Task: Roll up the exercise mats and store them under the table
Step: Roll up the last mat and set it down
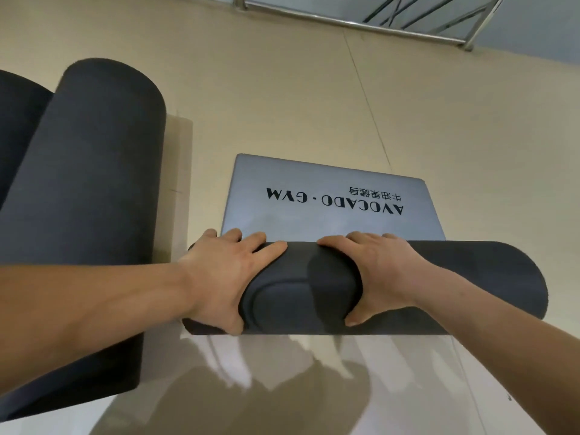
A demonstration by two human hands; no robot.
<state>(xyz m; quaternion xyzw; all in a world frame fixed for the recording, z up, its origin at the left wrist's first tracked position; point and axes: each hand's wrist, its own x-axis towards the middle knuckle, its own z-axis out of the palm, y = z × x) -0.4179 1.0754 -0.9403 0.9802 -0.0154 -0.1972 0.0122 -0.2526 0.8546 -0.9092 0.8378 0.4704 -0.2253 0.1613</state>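
Hands (232, 271) grip mat roll (470, 277), open floor (314, 105) ahead

mat roll (470, 277) lay on floor (314, 89) | flat mat end (314, 189) stretched behind it | left hand (226, 274) and right hand (386, 274) rested on it | second roll (88, 183) lay to its left

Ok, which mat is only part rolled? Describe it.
On the beige floor, look centre. It is the dark grey foam roll with a flat grey tail printed AVOCADO GYM; the rolled dark mat to its left shows no print.
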